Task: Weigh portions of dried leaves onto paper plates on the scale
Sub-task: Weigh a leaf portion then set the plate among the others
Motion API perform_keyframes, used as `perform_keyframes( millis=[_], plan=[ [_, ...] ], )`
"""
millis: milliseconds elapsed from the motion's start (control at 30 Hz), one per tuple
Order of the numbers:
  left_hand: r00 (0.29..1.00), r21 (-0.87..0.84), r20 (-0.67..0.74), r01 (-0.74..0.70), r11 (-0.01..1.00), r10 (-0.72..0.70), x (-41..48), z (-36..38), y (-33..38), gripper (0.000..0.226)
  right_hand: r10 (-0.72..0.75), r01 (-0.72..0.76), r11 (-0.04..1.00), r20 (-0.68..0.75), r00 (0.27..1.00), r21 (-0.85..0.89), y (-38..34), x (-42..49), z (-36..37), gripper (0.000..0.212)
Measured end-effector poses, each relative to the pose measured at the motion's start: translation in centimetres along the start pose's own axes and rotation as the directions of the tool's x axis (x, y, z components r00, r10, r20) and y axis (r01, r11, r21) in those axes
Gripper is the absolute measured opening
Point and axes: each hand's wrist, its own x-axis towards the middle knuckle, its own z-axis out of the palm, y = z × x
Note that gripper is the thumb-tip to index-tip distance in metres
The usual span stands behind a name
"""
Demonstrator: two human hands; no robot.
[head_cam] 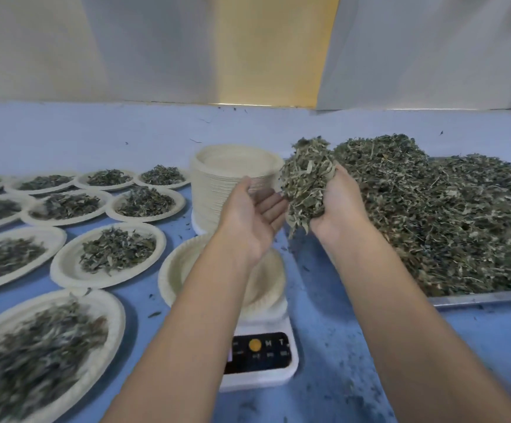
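A white digital scale [260, 358] stands at the lower middle with an empty paper plate [178, 270] on it, partly hidden by my left forearm. Above the plate, my right hand [339, 203] holds a big clump of dried leaves [306, 181], fingers curled round it. My left hand [254, 215] hovers palm up beside the clump, fingers relaxed, touching nothing I can make out. The main heap of dried leaves [449, 215] fills a metal tray [479, 299] on the right.
A tall stack of empty paper plates [232, 175] stands behind the scale. Several plates with leaf portions [117, 251] cover the blue table [339, 331] on the left. Loose leaf bits lie scattered on the table. A pale wall runs along the back.
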Motion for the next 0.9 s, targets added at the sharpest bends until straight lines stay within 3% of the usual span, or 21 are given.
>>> perform_keyframes(
  millis=[133,267,433,533,733,900],
  plan=[
    [0.999,0.06,-0.023,-0.033,0.998,0.034,-1.6,-3.4,2.8,0.041,-0.058,0.086,0.985,0.181,0.982,-0.148,2.0,-2.0,3.2,0.027],
    [0.996,0.041,-0.09,0.0,0.999,0.004,-2.4,-5.3,4.0,0.035,-0.123,0.24,0.899,0.315,0.941,-0.366,4.1,-3.1,5.1,0.025],
    [0.998,-0.001,-0.063,0.029,1.0,-0.029,-2.3,-6.6,3.9,0.065,-0.246,0.523,0.633,0.492,0.835,-0.571,5.6,-3.4,5.3,0.026],
    [0.997,0.007,-0.074,0.036,0.999,-0.035,-2.6,-6.6,4.0,0.069,-0.279,0.607,0.521,0.553,0.785,-0.6,6.2,-3.6,5.0,0.033],
    [0.993,0.009,-0.117,-0.017,1.0,0.018,-2.4,-6.0,3.4,0.051,-0.286,0.676,0.395,0.616,0.734,-0.622,7.2,-4.3,4.9,0.015],
    [0.957,0.108,-0.28,-0.046,0.993,0.075,-1.3,-6.4,2.7,0.036,-0.286,0.712,0.309,0.653,0.701,-0.63,7.8,-4.6,5.1,0.019]
  ],
)
